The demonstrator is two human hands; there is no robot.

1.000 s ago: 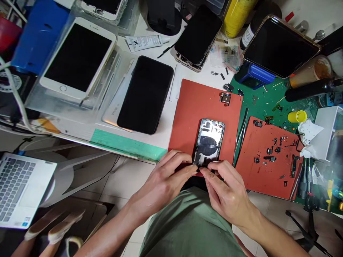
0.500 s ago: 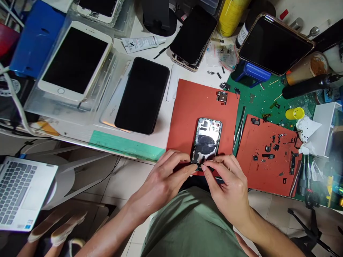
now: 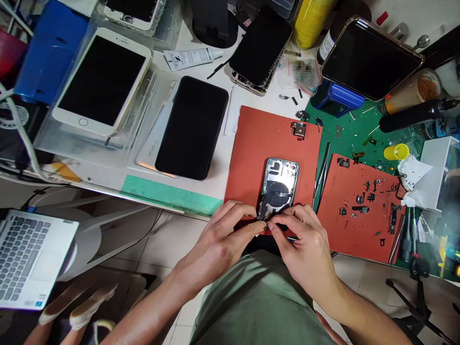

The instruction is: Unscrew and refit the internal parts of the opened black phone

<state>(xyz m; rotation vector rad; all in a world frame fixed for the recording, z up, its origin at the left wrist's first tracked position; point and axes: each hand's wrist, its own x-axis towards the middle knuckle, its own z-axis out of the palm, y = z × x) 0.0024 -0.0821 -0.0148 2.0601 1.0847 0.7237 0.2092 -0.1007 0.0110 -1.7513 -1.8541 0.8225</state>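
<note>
An opened phone housing [image 3: 277, 184] lies on a red mat [image 3: 247, 153], its silver inside with a dark round patch facing up. My left hand [image 3: 230, 232] is at the lower left corner of the housing, its fingers closed on that edge. At the bottom edge my right hand [image 3: 298, 235] pinches thumb and forefinger together, close to my left fingertips. Whatever lies between the right fingertips is too small to make out. Near the top of the mat sits a small metal-and-black part [image 3: 299, 130].
A second red mat [image 3: 334, 230] with several tiny parts lies to the right, with tweezers [image 3: 322, 172] between the mats. To the left are a black phone [image 3: 192, 127] and a white phone [image 3: 102, 81]. Another person's feet [image 3: 84, 306] show at lower left.
My right hand has shifted slightly left, and its fingertips are now nearer to my left fingertips. My left hand stays at the corner of the housing.
</note>
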